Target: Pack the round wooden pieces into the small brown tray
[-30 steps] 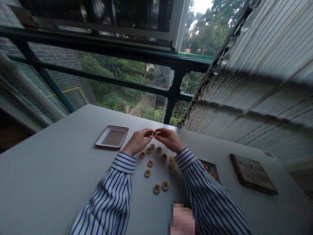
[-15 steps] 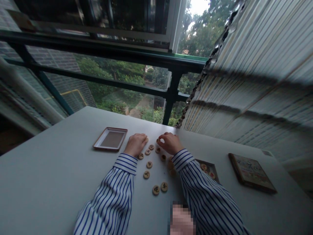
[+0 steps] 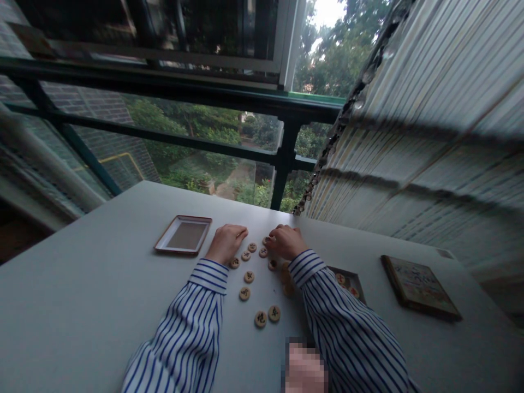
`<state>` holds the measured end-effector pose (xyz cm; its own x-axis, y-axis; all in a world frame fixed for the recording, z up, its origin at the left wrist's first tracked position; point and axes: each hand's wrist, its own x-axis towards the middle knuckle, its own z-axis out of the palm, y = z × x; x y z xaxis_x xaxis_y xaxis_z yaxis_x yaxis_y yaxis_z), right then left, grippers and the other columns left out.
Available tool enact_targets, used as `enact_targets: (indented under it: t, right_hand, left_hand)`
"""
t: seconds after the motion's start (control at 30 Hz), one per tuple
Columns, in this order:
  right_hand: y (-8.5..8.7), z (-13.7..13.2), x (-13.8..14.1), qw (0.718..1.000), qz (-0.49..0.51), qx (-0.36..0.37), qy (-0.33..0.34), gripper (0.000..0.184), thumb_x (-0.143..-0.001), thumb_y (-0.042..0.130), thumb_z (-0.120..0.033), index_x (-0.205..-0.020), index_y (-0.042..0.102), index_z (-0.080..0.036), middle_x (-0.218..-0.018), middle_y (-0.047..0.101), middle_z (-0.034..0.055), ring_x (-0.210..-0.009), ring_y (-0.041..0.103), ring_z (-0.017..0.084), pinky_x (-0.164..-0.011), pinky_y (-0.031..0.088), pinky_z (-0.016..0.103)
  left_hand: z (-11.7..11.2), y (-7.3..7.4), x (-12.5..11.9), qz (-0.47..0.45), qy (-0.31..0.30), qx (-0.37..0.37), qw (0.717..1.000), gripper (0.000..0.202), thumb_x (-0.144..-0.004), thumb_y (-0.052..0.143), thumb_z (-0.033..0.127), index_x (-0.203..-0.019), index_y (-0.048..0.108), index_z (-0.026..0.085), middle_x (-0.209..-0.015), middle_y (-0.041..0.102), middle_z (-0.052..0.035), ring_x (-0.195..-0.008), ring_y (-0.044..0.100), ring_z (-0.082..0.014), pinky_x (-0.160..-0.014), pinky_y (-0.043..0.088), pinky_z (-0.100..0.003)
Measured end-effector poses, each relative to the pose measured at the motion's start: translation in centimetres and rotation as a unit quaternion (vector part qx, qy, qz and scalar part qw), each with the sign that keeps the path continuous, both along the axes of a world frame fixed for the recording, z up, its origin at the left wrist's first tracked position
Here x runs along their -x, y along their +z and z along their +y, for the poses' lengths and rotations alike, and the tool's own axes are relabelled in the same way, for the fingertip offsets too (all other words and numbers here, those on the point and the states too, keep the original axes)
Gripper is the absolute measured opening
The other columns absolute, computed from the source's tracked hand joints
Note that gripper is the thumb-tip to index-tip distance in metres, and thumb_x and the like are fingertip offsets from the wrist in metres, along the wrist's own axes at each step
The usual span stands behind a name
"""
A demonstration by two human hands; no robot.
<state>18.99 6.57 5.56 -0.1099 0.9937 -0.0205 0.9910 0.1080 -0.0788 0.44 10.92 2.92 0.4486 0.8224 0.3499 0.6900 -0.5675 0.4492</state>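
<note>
The right hand (image 3: 285,242) bends its fingers at a piece (image 3: 265,239), beyond the other pieces (image 3: 249,277); I cannot tell whether they grip it. Round and seemingly flat, it is partly covered. The left hand (image 3: 226,243) has curled fingers, any hold hidden. The right sleeve (image 3: 347,316) partly hides a box (image 3: 355,279).

At least fifteen pieces (image 3: 249,277), two trays (image 3: 188,236) and one flat case (image 3: 421,286) show.
</note>
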Motion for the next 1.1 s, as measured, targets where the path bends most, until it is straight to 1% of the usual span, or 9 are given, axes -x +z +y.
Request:
enact_targets:
  t: [0.1,0.17,0.3,0.4,0.5,0.67,0.8,0.97,1.1]
  right_hand:
    - [0.4,-0.1,0.0,1.0,0.002,0.001,-0.002,0.036,-0.08,0.04,-0.046,-0.099,0.06,-0.022,-0.098,0.058,0.0095,-0.094,0.049,0.023,-0.074,0.034,0.037]
    - [0.6,-0.2,0.0,1.0,0.002,0.0,-0.002,0.038,-0.08,0.039,-0.047,-0.102,0.058,-0.022,-0.1,0.057,0.0093,-0.095,0.049,0.023,-0.075,0.033,0.037]
    - [1.0,-0.3,0.1,1.0,0.003,-0.004,-0.001,0.039,-0.081,0.039,-0.047,-0.107,0.055,-0.022,-0.104,0.055,0.0095,-0.097,0.048,0.023,-0.078,0.032,0.038]
    - [1.2,-0.3,0.2,1.0,0.005,-0.009,0.0,0.038,-0.081,0.039,-0.045,-0.108,0.054,-0.022,-0.105,0.055,0.0097,-0.098,0.047,0.023,-0.078,0.032,0.038]
    - [1.3,-0.4,0.3,1.0,0.008,-0.019,0.002,0.036,-0.081,0.04,-0.043,-0.108,0.054,-0.023,-0.105,0.055,0.0097,-0.098,0.047,0.023,-0.078,0.032,0.038]
    - [1.4,-0.4,0.4,0.999,0.025,-0.045,0.011,0.035,-0.082,0.038,-0.042,-0.109,0.052,-0.023,-0.105,0.056,0.0086,-0.098,0.048,0.022,-0.079,0.032,0.037]
    - [1.4,-0.5,0.4,0.997,0.04,-0.063,0.019,0.035,-0.083,0.038,-0.042,-0.108,0.053,-0.023,-0.104,0.057,0.0082,-0.096,0.048,0.022,-0.079,0.032,0.036]
    - [1.7,-0.5,0.6,0.996,0.049,-0.076,0.023,0.033,-0.083,0.039,-0.04,-0.107,0.053,-0.023,-0.103,0.057,0.0075,-0.096,0.049,0.021,-0.079,0.031,0.036]
    - [2.2,-0.8,0.9,0.995,0.056,-0.077,0.024,0.034,-0.083,0.039,-0.041,-0.109,0.052,-0.023,-0.105,0.057,0.0077,-0.097,0.048,0.02,-0.08,0.03,0.035]
  left_hand:
    - [0.0,0.6,0.0,-0.102,0.0,0.04,0.994,0.034,-0.08,0.042,0.037,-0.096,0.064,0.017,-0.098,0.065,-0.0077,-0.094,0.057,-0.0188,-0.084,0.04,-0.03]
    - [-0.1,1.1,0.1,-0.162,0.006,0.079,0.984,0.038,-0.079,0.043,0.041,-0.098,0.063,0.016,-0.1,0.065,-0.0079,-0.094,0.057,-0.0191,-0.084,0.041,-0.03]
    - [-0.1,2.1,0.0,-0.266,0.01,0.156,0.951,0.042,-0.074,0.049,0.046,-0.095,0.064,0.013,-0.088,0.067,-0.0076,-0.082,0.06,-0.0193,-0.076,0.045,-0.03]
    - [-0.1,2.6,0.0,-0.317,0.007,0.196,0.928,0.041,-0.072,0.053,0.045,-0.091,0.065,0.011,-0.083,0.067,-0.0078,-0.077,0.059,-0.0176,-0.072,0.045,-0.029]
    - [-0.2,2.8,0.0,-0.356,0.008,0.237,0.904,0.039,-0.07,0.055,0.045,-0.089,0.065,0.012,-0.083,0.066,-0.0074,-0.077,0.059,-0.0162,-0.071,0.045,-0.028]
    - [-0.3,2.9,0.2,-0.405,-0.001,0.298,0.864,0.037,-0.067,0.06,0.043,-0.088,0.064,0.013,-0.086,0.065,-0.0077,-0.079,0.059,-0.0148,-0.075,0.045,-0.028]
    - [-0.4,3.0,0.2,-0.423,-0.002,0.317,0.849,0.036,-0.067,0.061,0.041,-0.088,0.064,0.012,-0.085,0.065,-0.0077,-0.078,0.059,-0.0138,-0.075,0.045,-0.028]
    - [-0.5,3.2,0.1,-0.454,-0.002,0.335,0.826,0.038,-0.068,0.061,0.037,-0.099,0.059,0.014,-0.089,0.065,-0.0077,-0.075,0.061,-0.0135,-0.074,0.046,-0.029]
    - [-0.5,3.2,0.0,-0.462,-0.006,0.344,0.817,0.037,-0.069,0.06,0.035,-0.099,0.058,0.013,-0.089,0.065,-0.0083,-0.075,0.062,-0.0145,-0.074,0.046,-0.03]
